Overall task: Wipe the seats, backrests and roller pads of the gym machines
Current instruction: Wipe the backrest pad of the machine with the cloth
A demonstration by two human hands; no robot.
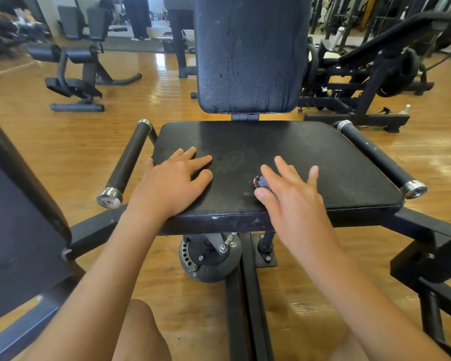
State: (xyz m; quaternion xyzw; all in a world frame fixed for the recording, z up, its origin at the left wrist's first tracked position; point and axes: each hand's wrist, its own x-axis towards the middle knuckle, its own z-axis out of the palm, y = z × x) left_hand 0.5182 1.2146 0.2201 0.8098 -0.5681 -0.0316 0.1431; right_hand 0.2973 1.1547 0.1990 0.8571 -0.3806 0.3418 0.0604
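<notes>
1. Squarely ahead stands a gym machine whose black padded seat (297,157) fills the middle of the view, with its upright black backrest (248,53) rising just behind it; the backrest's surface shows streaks and a speckled sheen
2. The left hand (172,183) lies palm down on the seat's near left corner, fingers straight and slightly spread, thumb at the seat's left edge; it holds nothing
3. The right hand (289,196) hovers low over or rests on the near middle of the seat, fingers straight and fanned apart
4. A small dark object (260,181) with a pinkish end sits on the seat between that hand's thumb and forefinger; it is too small to name, and whether the digits press on it cannot be told
5. A black grip bar with a chrome end cap (126,160) runs along the seat's left side, and a matching bar (375,155) runs along the right side
6. Below the seat's front edge, a round black disc with a row of holes (208,256) sits on the frame
7. A large dark pad (18,204) stands at the near left
8. Farther off on the glossy wooden floor (141,95) are a black bench machine (76,71) to the left and another black machine (375,74) to the right, with a small bottle (404,109) beside its base
</notes>
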